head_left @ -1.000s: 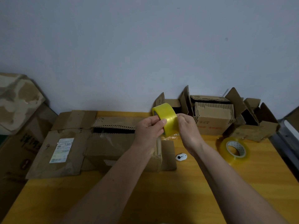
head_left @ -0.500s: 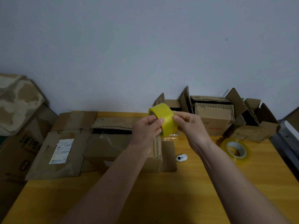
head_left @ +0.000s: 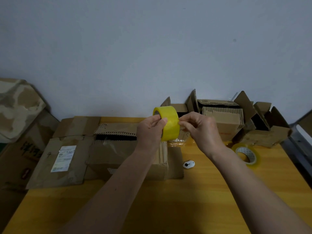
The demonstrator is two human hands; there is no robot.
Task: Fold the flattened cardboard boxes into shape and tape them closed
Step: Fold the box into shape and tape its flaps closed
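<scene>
Now the right hand (head_left: 200,130) has slid off the side of the yellow tape roll (head_left: 167,123) and its curled fingertips (head_left: 181,122) are picking at the roll's outer face, at about three o'clock on it. I read that as hunting for the loose end, so taping hasn't started yet. My left hand (head_left: 151,130) grips the roll from the nine o'clock side, thumb over the face, fingers hooked into the core. The roll has lifted a touch and hangs in the air above the table (head_left: 168,208), over the far end of the cardboard box (head_left: 128,157) lying just beneath. Its core axis runs roughly from ten o'clock toward four, open end peeking out at upper left, broad band facing me. Off at three o'clock a second clear roll (head_left: 246,155) lies flat, and a small white cutter (head_left: 189,164) rests near the box.
</scene>
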